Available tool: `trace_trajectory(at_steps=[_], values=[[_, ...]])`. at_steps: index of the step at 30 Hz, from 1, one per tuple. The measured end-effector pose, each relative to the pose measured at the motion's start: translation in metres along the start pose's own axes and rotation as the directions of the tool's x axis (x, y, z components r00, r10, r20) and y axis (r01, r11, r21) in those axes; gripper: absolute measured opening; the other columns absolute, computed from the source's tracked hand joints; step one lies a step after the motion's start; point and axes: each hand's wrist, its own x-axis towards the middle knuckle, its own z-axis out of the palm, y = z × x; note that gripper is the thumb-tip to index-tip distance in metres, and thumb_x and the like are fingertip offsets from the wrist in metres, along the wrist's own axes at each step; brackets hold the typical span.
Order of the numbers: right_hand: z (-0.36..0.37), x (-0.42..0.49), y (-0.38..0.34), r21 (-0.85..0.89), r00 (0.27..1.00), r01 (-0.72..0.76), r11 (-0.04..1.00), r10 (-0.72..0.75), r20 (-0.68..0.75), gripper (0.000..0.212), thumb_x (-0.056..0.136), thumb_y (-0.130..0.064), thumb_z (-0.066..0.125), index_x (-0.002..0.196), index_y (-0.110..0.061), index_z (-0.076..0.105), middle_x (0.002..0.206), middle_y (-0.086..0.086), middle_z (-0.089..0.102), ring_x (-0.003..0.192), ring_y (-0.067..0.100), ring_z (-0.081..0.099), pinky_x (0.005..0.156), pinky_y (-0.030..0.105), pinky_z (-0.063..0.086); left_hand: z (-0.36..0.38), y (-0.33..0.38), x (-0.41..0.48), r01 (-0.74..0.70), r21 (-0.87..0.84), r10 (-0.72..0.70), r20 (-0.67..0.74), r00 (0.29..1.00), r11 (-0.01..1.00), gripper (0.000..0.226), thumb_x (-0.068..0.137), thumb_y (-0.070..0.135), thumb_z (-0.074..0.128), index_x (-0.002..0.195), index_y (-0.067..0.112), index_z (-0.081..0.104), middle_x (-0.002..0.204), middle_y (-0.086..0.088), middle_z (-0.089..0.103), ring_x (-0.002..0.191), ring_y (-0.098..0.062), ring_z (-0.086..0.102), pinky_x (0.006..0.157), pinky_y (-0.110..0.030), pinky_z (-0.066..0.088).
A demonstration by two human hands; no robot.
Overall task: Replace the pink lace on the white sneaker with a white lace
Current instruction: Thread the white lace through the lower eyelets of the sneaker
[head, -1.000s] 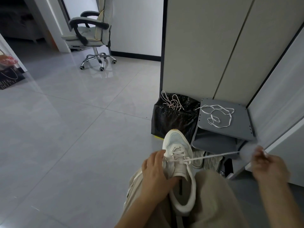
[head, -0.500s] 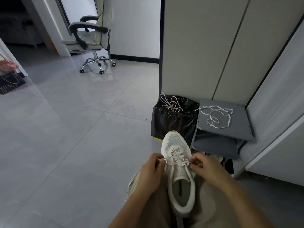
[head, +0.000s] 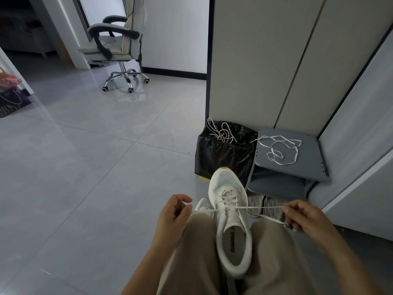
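The left hand [head: 173,218] has its fingers curled, and thumb and forefinger pinch one end of the white lace [head: 261,208]. The right hand [head: 304,216] is also curled and grips the other side of this lace, where two strands run into the fingers; how they lie inside the hand I cannot tell. Between the two hands the lace is stretched straight across the white sneaker [head: 232,231], and it is crossed through the lower eyelets near the toe. The sneaker rests between the knees of the person, on the beige trousers [head: 191,252], with its toe pointing away and its opening facing up.

Just behind the toe stands a black bin bag [head: 223,156] on the floor [head: 85,167]. The pink lace [head: 222,133] lies in a loose tangle on the top of this bag, partly hanging over its far edge. Touching the bag on the right is a low grey shelf [head: 310,158]; a second white lace [head: 278,150] lies loosely looped on its top board. The space under this board is dark. Another sneaker [head: 257,204] lies on the floor in front of the shelf. Behind stands a tall pale cabinet [head: 265,60], and far to the left an office chair [head: 114,45].
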Motion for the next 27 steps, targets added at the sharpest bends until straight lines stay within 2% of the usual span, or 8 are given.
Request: trace_trajectory(at_steps=[7,11,15,18,21,24,25,27], values=[[0.0,0.001,0.01,-0.101,1.0,-0.006,0.995,0.003,-0.03,0.003,0.085,-0.011,0.063,0.082,-0.012,0.064,0.07,0.003,0.062,0.063,0.016,0.053,0.059,0.023,0.043,-0.003,-0.008,-0.005,0.009,0.131,-0.013,0.028,1.0,0.991,0.011,0.089,0.005,0.057,0.088,0.016,0.058,0.05,0.013,0.047,0.051,-0.002,0.042,0.053,-0.011,0.035],[0.0,0.004,0.023,-0.32,0.997,-0.05,0.946,0.029,-0.07,0.008,0.084,-0.01,0.065,0.08,-0.015,0.061,0.078,0.002,0.063,0.074,0.015,0.058,0.063,0.024,0.043,-0.004,-0.013,-0.004,0.051,0.203,-0.062,0.049,0.997,0.978,0.007,0.089,0.012,0.059,0.087,0.019,0.059,0.051,0.014,0.05,0.053,-0.002,0.045,0.055,-0.011,0.038],[-0.008,0.003,0.023,-0.329,0.983,-0.082,0.941,0.021,-0.185,0.014,0.085,-0.009,0.063,0.076,-0.017,0.057,0.075,0.0,0.061,0.069,0.012,0.056,0.061,0.029,0.043,-0.007,-0.012,-0.001,0.06,0.342,-0.081,0.048,0.996,0.938,0.01,0.089,0.014,0.058,0.092,0.024,0.058,0.071,0.013,0.056,0.066,-0.003,0.051,0.063,-0.011,0.039],[-0.003,-0.001,-0.002,-0.294,0.99,0.036,0.955,-0.073,-0.117,0.011,0.085,-0.014,0.065,0.076,-0.02,0.061,0.073,0.003,0.064,0.067,0.014,0.058,0.061,0.025,0.045,0.004,0.003,0.003,-0.141,0.479,0.147,0.026,0.989,0.867,0.024,0.087,0.012,0.06,0.109,0.022,0.061,0.099,0.018,0.054,0.092,-0.001,0.051,0.087,-0.019,0.04],[0.017,-0.005,-0.045,-0.242,0.977,0.212,0.947,-0.212,0.029,0.007,0.082,-0.018,0.068,0.076,-0.019,0.064,0.067,0.001,0.064,0.059,0.007,0.057,0.055,0.014,0.042,0.037,0.042,0.007,-0.413,0.384,0.324,0.276,0.905,0.826,0.038,0.086,0.018,0.063,0.123,0.021,0.055,0.116,0.016,0.052,0.11,-0.004,0.044,0.098,-0.023,0.035],[0.033,-0.005,-0.08,-0.232,0.945,0.325,0.917,-0.305,0.117,0.006,0.079,-0.023,0.07,0.077,-0.018,0.066,0.06,-0.005,0.062,0.054,0.001,0.052,0.054,0.012,0.039,0.07,0.071,0.013,-0.584,0.406,0.382,0.477,0.791,0.703,0.035,0.085,0.023,0.064,0.119,0.02,0.057,0.109,0.001,0.063,0.1,-0.014,0.052,0.085,-0.027,0.038],[0.033,-0.003,-0.086,-0.222,0.942,0.334,0.916,-0.313,0.123,0.006,0.079,-0.023,0.07,0.077,-0.018,0.066,0.057,-0.008,0.061,0.052,-0.001,0.051,0.053,0.011,0.039,0.071,0.075,0.017,-0.581,0.433,0.396,0.446,0.803,0.69,0.024,0.086,0.021,0.062,0.11,0.017,0.062,0.097,-0.004,0.066,0.09,-0.018,0.057,0.076,-0.028,0.039],[0.024,0.002,-0.089,-0.209,0.948,0.314,0.926,-0.293,0.126,0.006,0.079,-0.024,0.07,0.077,-0.02,0.068,0.058,-0.011,0.063,0.051,-0.004,0.051,0.052,0.01,0.04,0.063,0.071,0.028,-0.453,0.392,0.351,0.306,0.885,0.801,0.012,0.087,0.013,0.06,0.095,0.012,0.069,0.079,-0.003,0.067,0.076,-0.015,0.061,0.066,-0.025,0.041]])
